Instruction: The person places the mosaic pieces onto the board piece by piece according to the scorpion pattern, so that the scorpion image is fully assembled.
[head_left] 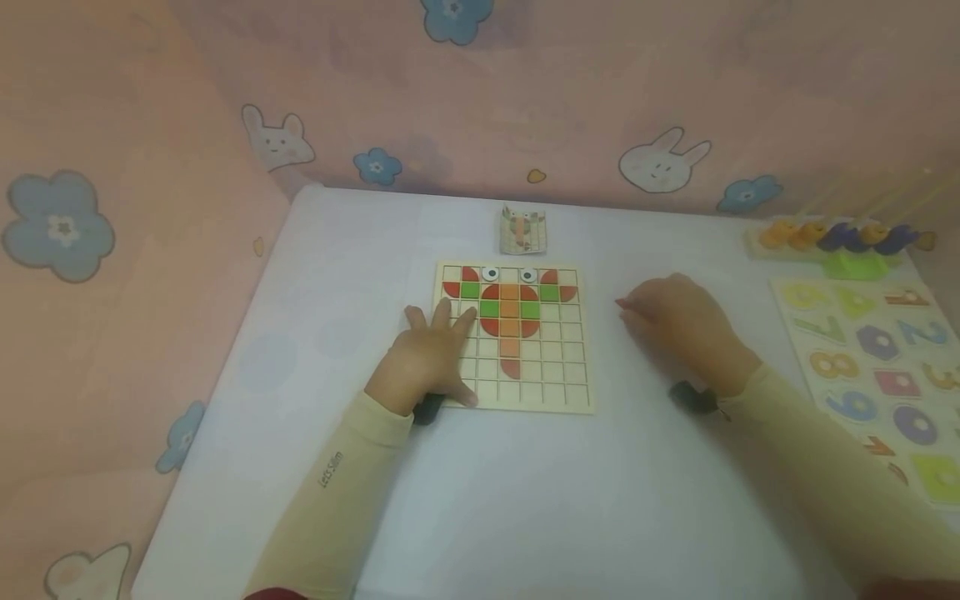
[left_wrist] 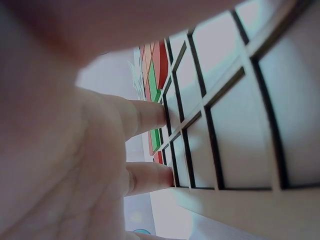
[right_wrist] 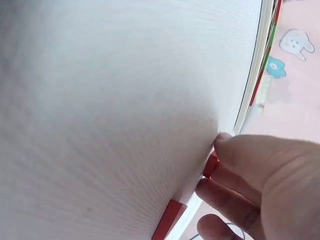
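Observation:
My left hand (head_left: 427,358) rests with spread fingers on the left edge of a wooden grid board (head_left: 555,392). In the left wrist view its fingertips (left_wrist: 160,115) touch the grid. Red, green and orange pieces and two eye pieces form a figure on the board, with a red quarter-round piece (head_left: 511,367) lowest. To the right of the board, my right hand (head_left: 678,325) pinches a small red piece (right_wrist: 211,165) between thumb and fingers, low over the table. Another red piece (right_wrist: 169,220) lies beside the fingers in the right wrist view; the hand hides it in the head view.
Behind the board stands a small picture card (head_left: 522,231). At the right lies a number-and-shape puzzle board (head_left: 813,329), with a pegged toy (head_left: 847,237) behind it. The white table (head_left: 525,500) meets a pink patterned wall (head_left: 525,108) at the back.

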